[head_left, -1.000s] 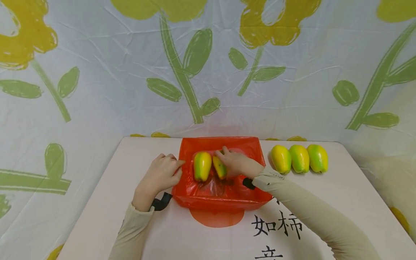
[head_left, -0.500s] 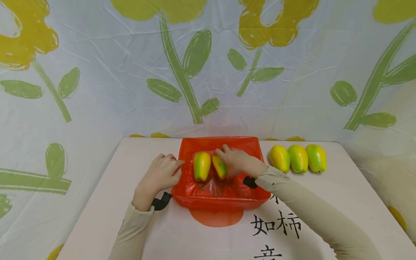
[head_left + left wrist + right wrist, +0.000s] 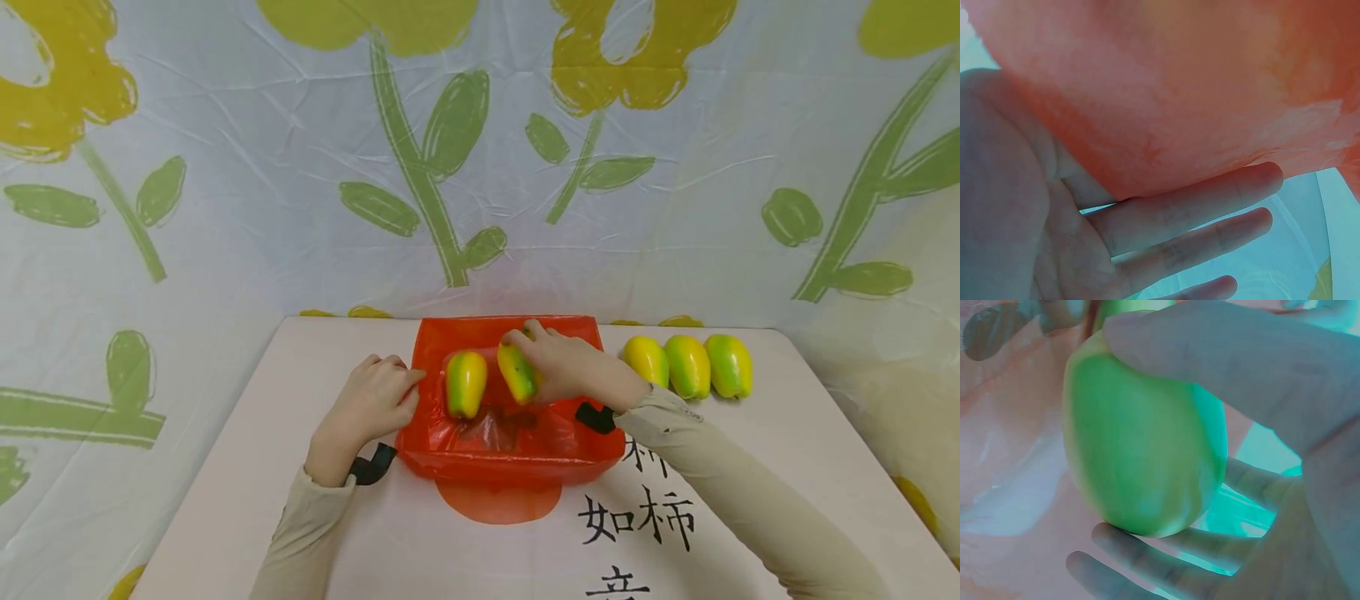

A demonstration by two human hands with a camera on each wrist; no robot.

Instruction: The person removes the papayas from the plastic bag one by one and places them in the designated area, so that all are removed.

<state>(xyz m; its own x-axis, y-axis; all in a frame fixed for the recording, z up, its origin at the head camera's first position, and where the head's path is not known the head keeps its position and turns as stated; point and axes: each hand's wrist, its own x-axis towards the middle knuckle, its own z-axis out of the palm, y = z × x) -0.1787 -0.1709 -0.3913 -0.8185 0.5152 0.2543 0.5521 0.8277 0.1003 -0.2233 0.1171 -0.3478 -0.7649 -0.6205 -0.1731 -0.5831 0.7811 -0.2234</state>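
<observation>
My right hand (image 3: 558, 358) grips a yellow-green papaya (image 3: 516, 375) over the red plastic box (image 3: 517, 468). In the right wrist view, the thumb lies across the top of that papaya (image 3: 1141, 444), and the other fingers reach around its lower side. A second papaya (image 3: 466, 385) rests in the box to the left. At the box's left rim, my left hand (image 3: 375, 396) holds the thin wall. The left wrist view has red plastic (image 3: 1172, 100) covering part of that hand, with several fingers (image 3: 1197, 206) stretched along its outside.
Three more papayas (image 3: 688, 367) stand in a row on the pale table (image 3: 300, 358), to the right of the box. Black characters (image 3: 637, 517) are printed on the tabletop in front. A flower-patterned cloth (image 3: 300, 250) hangs right behind the table.
The right hand has shifted a little to the right and up with its papaya, which now sits farther from the second one. The left hand has stayed in place.
</observation>
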